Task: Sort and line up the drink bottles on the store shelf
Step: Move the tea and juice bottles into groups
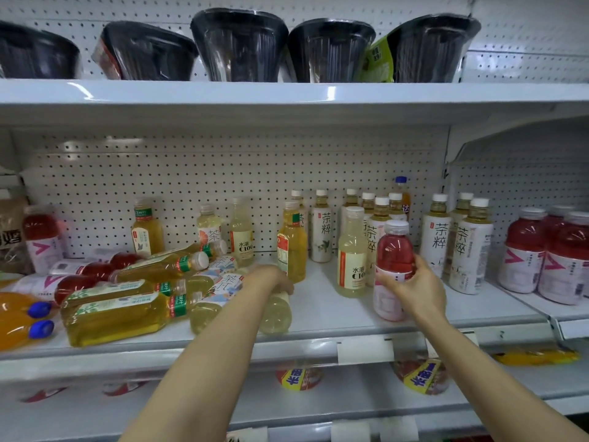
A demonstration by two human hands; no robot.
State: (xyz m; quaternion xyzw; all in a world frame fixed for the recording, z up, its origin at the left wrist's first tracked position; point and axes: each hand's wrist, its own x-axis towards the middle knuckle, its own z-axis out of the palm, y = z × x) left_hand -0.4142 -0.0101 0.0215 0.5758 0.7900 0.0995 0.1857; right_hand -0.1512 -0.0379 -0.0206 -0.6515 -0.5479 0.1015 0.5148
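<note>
A person restocks a store shelf (318,317) with the job about half done: the right hand (417,283) is wrapped around an upright red drink bottle (393,269) near the shelf's front edge, while the left hand (274,279) rests closed over a pale yellow bottle (276,309) lying on its side at centre. To the right, white-labelled tea bottles (471,250) reading "茶粹" stand in a tidy group, and three more red bottles (548,256) with a pink arrowhead mark stand together on the neighbouring shelf section. A pale "水溶 C100" bottle (352,253) stands just beside the held one, and a second stands further back. Still to be sorted, by the look of it, is the heap at left (127,298): amber green-banded bottles, red ones and "茶π" bottles lie tumbled over one another, with two orange, blue-capped bottles (19,320) at the far edge. Black tubs (239,46) line the shelf above.
</note>
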